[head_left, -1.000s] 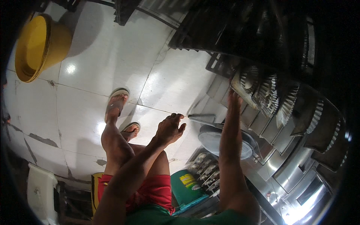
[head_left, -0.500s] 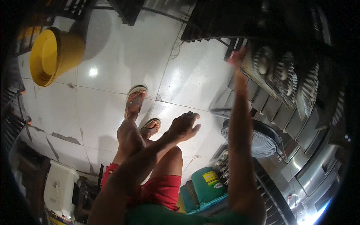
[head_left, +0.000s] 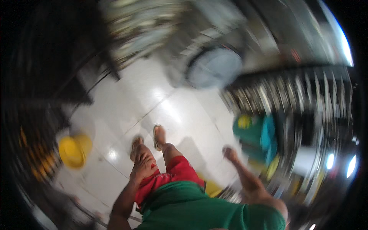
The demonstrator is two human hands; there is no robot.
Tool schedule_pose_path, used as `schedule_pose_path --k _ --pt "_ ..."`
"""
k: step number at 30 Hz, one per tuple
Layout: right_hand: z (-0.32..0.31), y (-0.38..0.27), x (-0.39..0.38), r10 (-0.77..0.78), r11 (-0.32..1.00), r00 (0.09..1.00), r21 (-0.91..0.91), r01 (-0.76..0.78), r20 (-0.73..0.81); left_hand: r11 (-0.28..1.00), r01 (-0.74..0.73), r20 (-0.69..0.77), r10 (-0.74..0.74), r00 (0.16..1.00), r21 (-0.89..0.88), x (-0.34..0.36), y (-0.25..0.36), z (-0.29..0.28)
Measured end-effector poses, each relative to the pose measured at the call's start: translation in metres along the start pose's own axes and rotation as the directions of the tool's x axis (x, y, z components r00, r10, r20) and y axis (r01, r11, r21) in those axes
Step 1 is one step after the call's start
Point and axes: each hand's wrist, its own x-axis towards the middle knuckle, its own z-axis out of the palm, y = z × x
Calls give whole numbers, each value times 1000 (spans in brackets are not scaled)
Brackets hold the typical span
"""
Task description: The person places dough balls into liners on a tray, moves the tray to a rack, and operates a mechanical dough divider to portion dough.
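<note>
My left hand (head_left: 142, 166) hangs over my left thigh, beside my red shorts (head_left: 178, 168). Its fingers look loosely apart, and nothing shows in them. Out to the right, above the tiled floor, is my right hand (head_left: 230, 153). Nearest to it stands a green bin (head_left: 253, 132) with a yellow label. Motion smears the right hand's fingers, so their pose is unclear, and I make out no object there.
A yellow bucket (head_left: 73, 151) sits on the white tiled floor (head_left: 165, 96) at left. Ahead is a round fan (head_left: 214, 68). Rows of blurred pale slats or trays (head_left: 283, 96) run along the right. Dark racks line the left.
My view has turned to the right, so the fan and green bin now lie farther up. My right arm has come down from the rack ahead; my left hand has drawn back to my thigh.
</note>
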Motion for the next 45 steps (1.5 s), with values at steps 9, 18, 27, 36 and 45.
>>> schedule_pose_path --k 9,18,27,36,45 --pt "285 -238 -6 178 978 964 -71 -196 -199 988 -147 758 63 650 44 79 -126 -113" --pt "487 -198 -260 627 673 778 536 -510 -47 924 -372 952 30 304 89 93 -52 -72" --pt "575 -67 -490 842 250 538 909 -333 -35 773 -632 998 53 -33 -62 -29 191 193" --pt "443 79 -564 903 410 152 912 -18 -403 890 -385 951 298 82 -246 -98 403 320" --pt "301 176 -697 843 522 -196 850 71 -501 559 -666 639 752 158 -493 -86 710 508"
